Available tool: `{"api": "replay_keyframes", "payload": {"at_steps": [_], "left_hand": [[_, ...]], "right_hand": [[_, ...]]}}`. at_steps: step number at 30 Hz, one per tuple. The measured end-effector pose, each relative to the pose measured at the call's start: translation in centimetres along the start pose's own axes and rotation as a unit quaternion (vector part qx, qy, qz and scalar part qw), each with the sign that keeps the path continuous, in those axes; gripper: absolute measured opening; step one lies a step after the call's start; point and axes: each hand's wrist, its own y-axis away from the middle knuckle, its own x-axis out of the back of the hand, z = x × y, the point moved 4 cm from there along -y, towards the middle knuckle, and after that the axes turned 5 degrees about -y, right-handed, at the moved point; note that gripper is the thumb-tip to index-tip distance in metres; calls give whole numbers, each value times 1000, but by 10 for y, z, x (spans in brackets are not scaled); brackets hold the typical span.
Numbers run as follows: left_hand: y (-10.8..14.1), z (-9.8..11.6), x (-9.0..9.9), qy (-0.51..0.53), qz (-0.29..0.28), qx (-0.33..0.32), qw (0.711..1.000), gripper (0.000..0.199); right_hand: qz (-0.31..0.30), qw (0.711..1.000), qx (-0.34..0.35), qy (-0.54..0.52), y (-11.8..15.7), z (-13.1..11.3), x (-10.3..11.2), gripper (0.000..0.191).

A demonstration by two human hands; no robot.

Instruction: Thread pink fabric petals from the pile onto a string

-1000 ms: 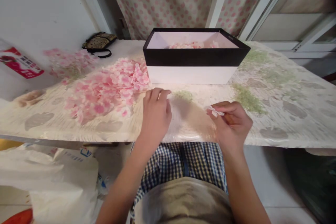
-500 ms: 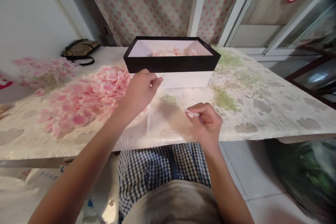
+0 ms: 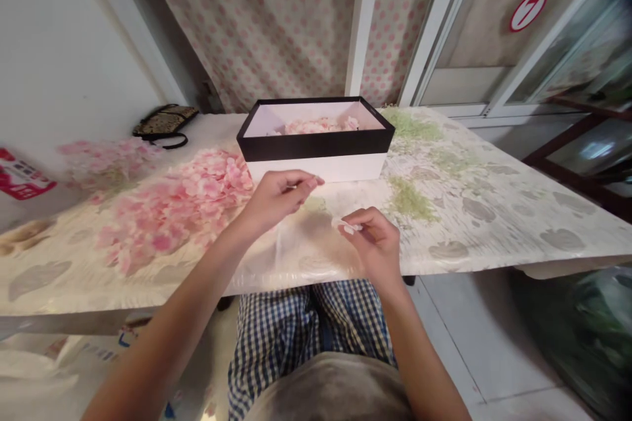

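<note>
One pale flower (image 3: 349, 227) pinched in right hand (image 3: 379, 241) | left hand (image 3: 275, 200) half-curled, grip unclear | box (image 3: 316, 147) beyond both

Reaching forward with bare forearms (image 3: 192, 299), slanting inward. Holding left hand (image 3: 276, 200) farther out, back side upward, with thumb and forefinger near together, perhaps meeting, not quite clear to see. Holding right hand (image 3: 378, 240) nearer, in firm pinch, other fingers curled.
</note>
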Motion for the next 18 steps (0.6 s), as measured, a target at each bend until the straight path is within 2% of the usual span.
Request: {"api": "replay_keyframes", "payload": {"at_steps": [3,5,8,10,13,18], "left_hand": [[27,11,-6,-23,-28,-18,999,20],[47,22,-13,-42,-72,-32,996,20],[72,40,-22,-67,-132,-62,987,19],[83,51,-25,-92,-155,-87,980,17],[92,62,-26,-152,-179,-130,963,17],[100,65,-28,-206,-222,-159,940,18]], "right_hand": [[-45,998,-28,-22,6,-13,5,17],[-89,994,-45,-32,13,-26,8,16],[-203,975,-61,-65,24,-46,5,11],[-262,961,-42,-82,28,-60,1,12],[-271,961,-6,-63,28,-74,-2,21],[-304,949,-20,-79,30,-74,-9,19]]}}
